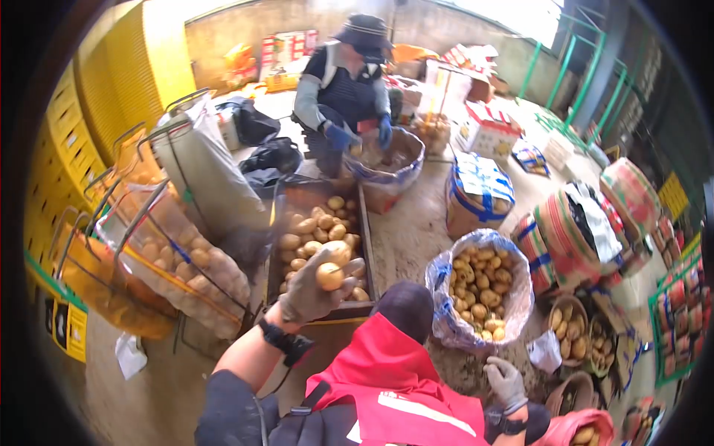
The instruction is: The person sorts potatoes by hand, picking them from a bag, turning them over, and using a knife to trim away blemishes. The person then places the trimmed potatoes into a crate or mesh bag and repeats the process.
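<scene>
My left hand [306, 291], in a grey work glove, is raised over the near end of a long dark crate [364, 245] of loose potatoes. Its fingers are closed around a potato [329, 276], and a second, larger potato [337, 253] shows just above it at the fingers. My right hand [506, 384], gloved the same way, hangs low on the right with its fingers loosely bent apart and nothing in them. Just beyond it stands a basket lined with a blue-white plastic bag [439, 286], holding many potatoes [482, 288].
Across the crate a person [346, 97] in blue gloves crouches at another lined basket [394, 178]. Mesh sacks of potatoes [186, 260] stand at left. A taped basket [480, 197], striped sacks [561, 238] and small potato baskets [569, 327] stand at right.
</scene>
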A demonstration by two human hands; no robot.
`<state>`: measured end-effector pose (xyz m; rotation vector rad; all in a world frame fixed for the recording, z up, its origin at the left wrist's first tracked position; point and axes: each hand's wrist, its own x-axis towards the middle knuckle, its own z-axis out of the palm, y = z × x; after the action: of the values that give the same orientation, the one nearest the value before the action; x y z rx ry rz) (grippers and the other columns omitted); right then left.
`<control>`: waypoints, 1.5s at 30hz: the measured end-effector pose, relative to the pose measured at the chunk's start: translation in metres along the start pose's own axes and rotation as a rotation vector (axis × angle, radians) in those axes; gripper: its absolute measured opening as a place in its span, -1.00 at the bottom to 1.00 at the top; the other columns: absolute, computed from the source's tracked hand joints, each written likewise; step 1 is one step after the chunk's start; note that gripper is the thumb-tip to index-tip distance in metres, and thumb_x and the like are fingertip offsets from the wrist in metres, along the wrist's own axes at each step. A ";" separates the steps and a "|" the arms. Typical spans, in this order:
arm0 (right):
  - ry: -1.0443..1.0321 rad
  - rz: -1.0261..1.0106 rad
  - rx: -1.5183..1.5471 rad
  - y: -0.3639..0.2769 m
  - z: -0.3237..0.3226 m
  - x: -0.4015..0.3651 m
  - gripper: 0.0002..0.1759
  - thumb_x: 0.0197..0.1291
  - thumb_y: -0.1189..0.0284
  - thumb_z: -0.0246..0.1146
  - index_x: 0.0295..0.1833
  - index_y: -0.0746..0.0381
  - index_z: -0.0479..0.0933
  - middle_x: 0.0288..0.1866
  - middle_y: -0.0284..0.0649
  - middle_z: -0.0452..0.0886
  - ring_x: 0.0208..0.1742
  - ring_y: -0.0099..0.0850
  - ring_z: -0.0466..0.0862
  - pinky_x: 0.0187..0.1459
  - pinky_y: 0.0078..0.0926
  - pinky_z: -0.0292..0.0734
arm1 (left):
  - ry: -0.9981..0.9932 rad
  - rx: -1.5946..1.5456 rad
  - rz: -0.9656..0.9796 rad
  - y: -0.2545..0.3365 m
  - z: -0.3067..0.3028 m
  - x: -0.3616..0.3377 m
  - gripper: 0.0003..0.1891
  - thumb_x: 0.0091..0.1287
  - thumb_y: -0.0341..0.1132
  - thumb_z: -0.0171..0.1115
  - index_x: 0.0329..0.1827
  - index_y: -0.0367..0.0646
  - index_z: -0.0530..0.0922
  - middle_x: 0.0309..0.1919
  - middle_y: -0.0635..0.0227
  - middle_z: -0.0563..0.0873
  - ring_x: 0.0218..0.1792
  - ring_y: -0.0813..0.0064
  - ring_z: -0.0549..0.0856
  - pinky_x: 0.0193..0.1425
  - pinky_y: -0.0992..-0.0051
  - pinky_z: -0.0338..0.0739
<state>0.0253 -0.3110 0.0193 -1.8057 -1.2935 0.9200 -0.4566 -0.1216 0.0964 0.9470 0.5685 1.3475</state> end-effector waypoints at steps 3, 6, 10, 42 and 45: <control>-0.042 0.043 -0.043 -0.028 -0.002 0.004 -0.63 0.46 0.38 0.30 0.21 0.42 0.65 -0.08 -0.15 0.83 -0.04 -0.49 0.78 0.04 -0.55 0.65 | 0.050 -0.227 -0.292 0.065 -0.059 -0.008 -0.58 0.52 0.04 0.30 0.22 -0.05 0.60 0.04 0.30 0.76 -0.06 0.40 0.79 -0.32 0.57 0.70; -0.005 -0.031 0.004 -0.017 -0.011 0.020 -0.64 0.39 0.39 0.39 0.18 0.39 0.70 -0.07 -0.21 0.82 -0.06 -0.53 0.75 0.04 -0.52 0.66 | -0.003 -0.632 -0.216 0.152 -0.117 0.030 -0.50 0.50 0.04 0.33 0.28 -0.12 0.51 0.01 0.26 0.72 -0.06 0.44 0.77 -0.18 0.58 0.75; 0.010 -0.068 -0.031 -0.049 -0.021 0.023 -0.67 0.40 0.40 0.37 0.15 0.38 0.71 -0.07 -0.24 0.81 -0.09 -0.53 0.73 0.02 -0.55 0.64 | 0.223 -0.490 0.368 0.283 -0.178 0.131 -0.29 0.52 0.05 0.31 0.56 -0.20 0.34 0.28 0.06 0.65 0.03 0.29 0.76 -0.03 0.56 0.79; 0.989 -0.162 0.524 0.028 -0.054 -0.194 -0.61 0.60 0.37 0.22 0.37 0.38 0.55 -0.07 -0.19 0.80 -0.13 -0.55 0.76 0.01 -0.57 0.73 | -0.488 -0.446 -0.970 -0.104 0.222 -0.055 -0.50 0.64 0.00 0.11 0.42 -0.18 0.46 0.13 0.09 0.74 -0.10 0.33 0.78 -0.06 0.48 0.76; 1.085 -0.107 0.710 0.029 -0.057 -0.223 -0.65 0.58 0.32 0.24 0.26 0.35 0.63 -0.12 -0.24 0.78 -0.17 -0.56 0.73 -0.06 -0.62 0.69 | -0.497 -0.441 -0.982 -0.102 0.223 -0.057 -0.51 0.64 -0.01 0.12 0.41 -0.18 0.47 0.13 0.10 0.74 -0.10 0.33 0.78 -0.05 0.48 0.76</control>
<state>0.0328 -0.5406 0.0530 -1.2781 -0.2893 0.1683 -0.2291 -0.2256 0.1200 0.4756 0.2557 0.2995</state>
